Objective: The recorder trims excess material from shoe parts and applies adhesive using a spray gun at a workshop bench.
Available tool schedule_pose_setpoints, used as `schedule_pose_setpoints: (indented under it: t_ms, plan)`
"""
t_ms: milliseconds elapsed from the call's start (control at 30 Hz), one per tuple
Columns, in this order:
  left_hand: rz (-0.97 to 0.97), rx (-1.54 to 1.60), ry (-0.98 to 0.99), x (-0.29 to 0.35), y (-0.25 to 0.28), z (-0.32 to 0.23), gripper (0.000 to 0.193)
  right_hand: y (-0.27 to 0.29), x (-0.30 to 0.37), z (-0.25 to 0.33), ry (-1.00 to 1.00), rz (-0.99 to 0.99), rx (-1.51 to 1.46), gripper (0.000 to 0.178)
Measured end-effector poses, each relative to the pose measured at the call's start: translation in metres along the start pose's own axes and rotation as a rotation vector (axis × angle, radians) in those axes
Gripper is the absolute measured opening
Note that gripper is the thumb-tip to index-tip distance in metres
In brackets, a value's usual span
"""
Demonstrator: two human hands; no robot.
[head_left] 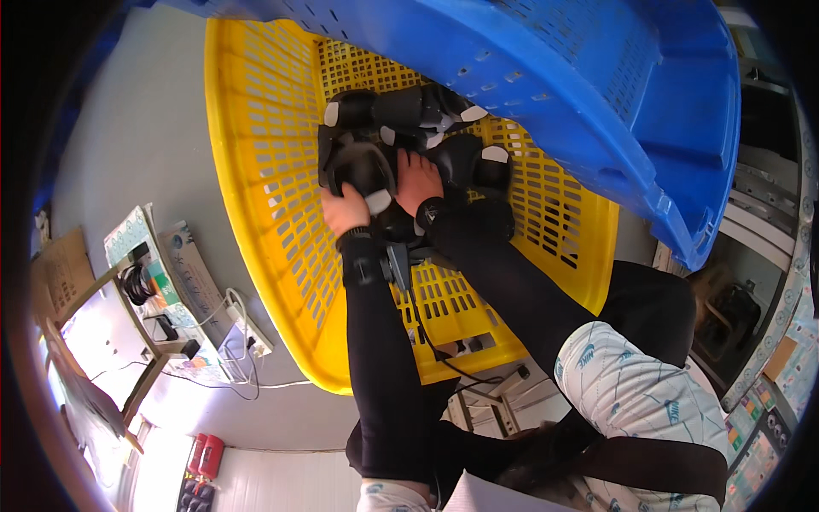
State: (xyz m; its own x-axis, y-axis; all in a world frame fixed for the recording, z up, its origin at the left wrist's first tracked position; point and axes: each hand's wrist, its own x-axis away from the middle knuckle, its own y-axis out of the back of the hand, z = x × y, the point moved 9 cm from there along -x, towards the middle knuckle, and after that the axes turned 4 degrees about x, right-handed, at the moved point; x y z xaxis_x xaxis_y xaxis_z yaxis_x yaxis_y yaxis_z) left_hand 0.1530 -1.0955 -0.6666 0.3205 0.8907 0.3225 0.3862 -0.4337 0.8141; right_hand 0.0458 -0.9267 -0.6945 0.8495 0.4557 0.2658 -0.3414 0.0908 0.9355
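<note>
Inside a yellow perforated plastic crate (241, 175) lies a pile of black hollow moulded parts (350, 109), several with white patches. My left hand (345, 211) is closed on the edge of one black part (362, 164) with a round opening, at the near left of the pile. Just to its right, my right hand (419, 181) lies on the black parts with fingers stretched out. A dark grey tool-like object with a cord (398, 266) hangs by my left wrist; its kind is unclear.
A large blue plastic crate (589, 111) leans over the yellow crate's far right side, hiding part of the pile. Left are an open box with cables (141, 277) and a power strip (247, 328). Two red cylinders (205, 456) stand lower left. A metal rack (751, 230) is right.
</note>
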Motion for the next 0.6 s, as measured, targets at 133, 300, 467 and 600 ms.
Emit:
schedule_pose_setpoints:
  t_ms: [133,300,467,600]
  plan:
    - [0.000,-0.086,-0.093,0.010,0.027,0.024,0.043,0.006,-0.005,-0.016,0.029,-0.043,-0.038,0.059]
    - [0.432,1.039,0.394,0.035,0.020,0.014,0.024,0.056,0.007,-0.022,-0.053,0.110,-0.197,0.058]
    - [0.578,1.174,0.217,0.061,0.033,-0.029,0.032,0.142,0.035,-0.014,-0.063,0.249,-0.444,0.061]
    - [0.560,1.281,0.190,0.107,0.036,-0.070,0.039,0.180,0.069,-0.018,0.098,0.024,-0.462,0.057]
